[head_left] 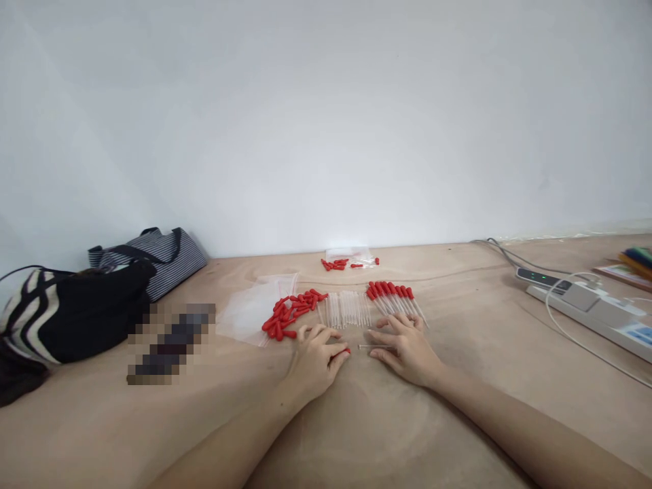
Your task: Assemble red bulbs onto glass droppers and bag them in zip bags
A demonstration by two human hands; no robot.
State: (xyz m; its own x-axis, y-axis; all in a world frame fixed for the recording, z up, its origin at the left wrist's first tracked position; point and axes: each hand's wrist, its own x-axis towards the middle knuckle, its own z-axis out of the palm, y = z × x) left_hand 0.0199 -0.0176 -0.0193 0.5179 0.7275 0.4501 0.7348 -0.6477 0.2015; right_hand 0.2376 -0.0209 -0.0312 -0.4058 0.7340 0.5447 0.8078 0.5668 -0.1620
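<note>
My left hand [316, 354] pinches a small red rubber bulb [348, 350] between thumb and forefinger, most of it hidden. Facing it, my right hand [405, 348] holds a thin clear dropper tube [374, 347] that points left. A small gap separates bulb and tube. Beyond the hands lies a row of clear tubes [349, 309] without bulbs. A heap of loose red bulbs [290, 311] is left of that row. To its right, several droppers with red bulbs fitted [391, 295] lie side by side, just past my right fingers.
Flat plastic bags [249, 309] lie left of the heap. Near the wall are more red bulbs [335, 264] and another clear bag [346, 253]. Black and striped bags [168, 255] stand left, near a pixelated dark object [170, 343]. A power strip [591, 305] with cables sits right.
</note>
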